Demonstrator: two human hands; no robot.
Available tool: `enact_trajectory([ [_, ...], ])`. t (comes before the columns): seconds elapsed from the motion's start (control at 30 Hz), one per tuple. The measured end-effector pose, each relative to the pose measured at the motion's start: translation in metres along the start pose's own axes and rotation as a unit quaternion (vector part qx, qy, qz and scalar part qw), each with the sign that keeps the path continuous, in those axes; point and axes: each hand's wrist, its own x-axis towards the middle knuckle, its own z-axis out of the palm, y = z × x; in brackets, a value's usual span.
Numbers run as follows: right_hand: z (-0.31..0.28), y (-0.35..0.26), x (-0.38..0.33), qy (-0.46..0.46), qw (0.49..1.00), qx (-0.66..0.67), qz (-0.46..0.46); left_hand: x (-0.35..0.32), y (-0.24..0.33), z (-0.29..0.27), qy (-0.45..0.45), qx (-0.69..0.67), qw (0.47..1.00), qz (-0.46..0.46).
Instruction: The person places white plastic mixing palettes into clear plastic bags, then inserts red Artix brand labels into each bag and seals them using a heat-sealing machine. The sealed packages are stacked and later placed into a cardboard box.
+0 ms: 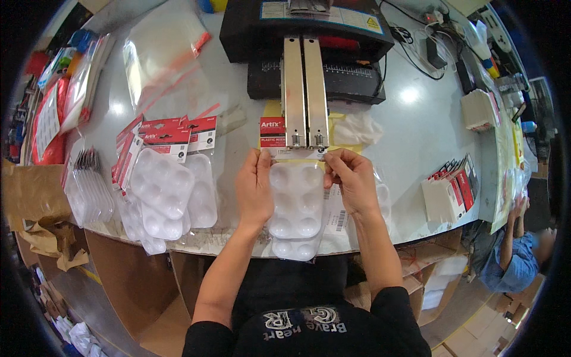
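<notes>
White paint palette [295,190] is lying just in front of the machine [256,41]; a second palette [297,249] is showing past its lower edge, on the side away from the machine. Red-and-white card [272,135] is sitting at the palette's head, running in beneath the machine's two metal bars [293,89].

Left hand [256,184] is holding the card's left lower corner, fingers narrow; right hand [351,178] is pinching the right corner, fingers closing tightly. Cannot tell whether the bars are pressing.

Progress, my reading: this pack is going through its turn at the machine, card and palettes already together; no fastening is showing. Left of the machine, a heap of carded palettes [163,184] is lying loose, and farther left a row of packs [92,187] is standing on edge. Which of these are finished and which are waiting, cannot tell.

Farther out: clear bags [160,53] are lying left of the machine; a stack of cards [449,196] is resting on the worktop [410,140], to the machine's right and nearer the wearer.
</notes>
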Motion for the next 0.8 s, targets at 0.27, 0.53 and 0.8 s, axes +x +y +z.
enact_trajectory([
  [0.27, -0.013, -0.020, -0.014, -0.005, 0.983, -0.180, -0.037, -0.003, 0.002, -0.015, -0.050, 0.093, 0.994, 0.022],
  [0.53, -0.246, -0.109, -0.081, 0.216, 0.798, -0.552, -0.114, 0.013, 0.096, -0.177, 0.141, 0.490, 0.859, -0.030],
  [0.8, -0.265, -0.103, -0.080, 0.188, 0.801, -0.562, -0.085, -0.050, 0.012, -0.014, -0.054, 0.487, 0.862, 0.131],
])
